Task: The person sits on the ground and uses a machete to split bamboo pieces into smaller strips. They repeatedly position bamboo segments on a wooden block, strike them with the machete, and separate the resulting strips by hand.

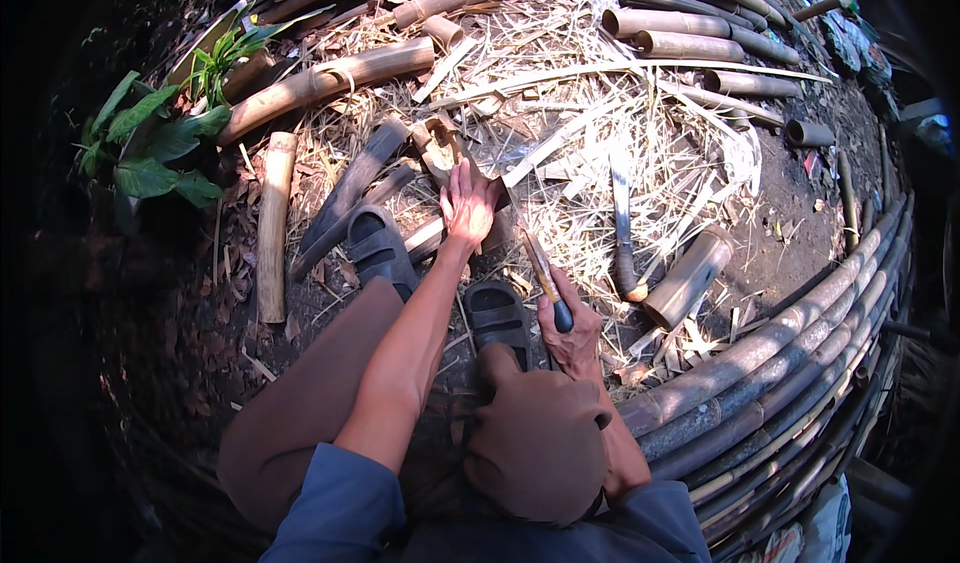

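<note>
My left hand (467, 203) holds a short bamboo piece (437, 148), its fingers laid over the piece and partly hiding it. A cut, hollow end shows beyond the fingertips. My right hand (572, 325) is wrapped round the handle of a knife (543, 275), in front of my right foot. Its blade points away from me, toward the left hand, and its far part is hard to make out against the dark ground. Another long-bladed knife (622, 213) lies on the shavings to the right, its dark handle toward me.
Bamboo shavings (560, 43) cover much of the ground ahead. Bamboo poles (760, 363) are stacked along the right. A cut bamboo section (690, 275) lies beside the second knife, another (273, 228) at left. My sandals (497, 315) are close to both hands. Green plants (150, 148) grow at left.
</note>
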Action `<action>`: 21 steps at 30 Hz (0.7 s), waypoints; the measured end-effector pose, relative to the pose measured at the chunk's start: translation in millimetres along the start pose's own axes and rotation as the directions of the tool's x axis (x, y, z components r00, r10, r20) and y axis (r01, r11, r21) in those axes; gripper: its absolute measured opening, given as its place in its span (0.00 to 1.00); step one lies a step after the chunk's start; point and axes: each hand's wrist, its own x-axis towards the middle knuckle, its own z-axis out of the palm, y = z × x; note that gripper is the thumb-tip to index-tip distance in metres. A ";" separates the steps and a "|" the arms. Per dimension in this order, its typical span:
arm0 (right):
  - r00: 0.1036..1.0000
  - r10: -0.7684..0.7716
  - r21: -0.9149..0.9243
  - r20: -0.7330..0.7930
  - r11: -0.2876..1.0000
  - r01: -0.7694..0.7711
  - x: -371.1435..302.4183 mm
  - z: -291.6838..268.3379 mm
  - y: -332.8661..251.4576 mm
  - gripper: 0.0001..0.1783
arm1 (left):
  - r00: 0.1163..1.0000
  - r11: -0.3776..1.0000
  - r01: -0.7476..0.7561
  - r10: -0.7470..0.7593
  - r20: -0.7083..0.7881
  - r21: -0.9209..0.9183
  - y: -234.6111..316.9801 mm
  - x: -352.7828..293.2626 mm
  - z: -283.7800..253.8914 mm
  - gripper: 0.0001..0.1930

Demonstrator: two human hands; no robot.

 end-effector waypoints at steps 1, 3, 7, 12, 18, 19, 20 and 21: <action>0.999 -0.034 -0.013 -0.024 0.999 0.033 -0.1 -2.0 1.7 0.26 | 1.000 1.000 -0.005 0.005 0.013 -0.013 3.3 1.4 0.9 0.17; 1.000 -0.024 0.002 -0.001 1.000 0.024 -3.2 -5.7 0.8 0.25 | 0.999 0.999 -0.009 0.010 0.040 -0.032 2.4 2.3 1.2 0.18; 0.998 0.016 0.026 0.067 1.000 -0.017 -5.9 -4.6 -3.3 0.25 | 0.998 1.000 -0.020 0.021 0.061 -0.018 -7.1 1.1 -0.8 0.24; 0.970 0.175 -0.058 0.166 0.984 -0.168 -12.2 -25.5 -14.3 0.26 | 0.998 0.997 0.001 0.003 0.062 -0.071 4.3 2.9 -5.2 0.17; 0.951 0.209 0.011 0.229 0.976 -0.217 -43.5 -59.2 -21.8 0.27 | 1.000 0.997 -0.003 0.005 0.026 -0.078 -6.2 0.2 2.5 0.19; 0.963 0.165 0.027 0.213 0.984 -0.174 -42.0 -56.6 -20.3 0.28 | 1.000 0.998 -0.014 0.015 0.010 -0.064 -6.9 0.4 3.2 0.19; 0.962 0.166 -0.017 0.215 0.986 -0.166 -31.0 -42.8 -15.2 0.27 | 1.000 0.999 -0.025 0.024 -0.005 -0.049 -7.8 0.6 3.6 0.19; 0.962 0.171 -0.063 0.215 0.985 -0.161 -7.0 -20.7 -15.5 0.27 | 0.999 0.999 -0.036 0.036 -0.017 -0.035 -7.2 -1.9 4.4 0.18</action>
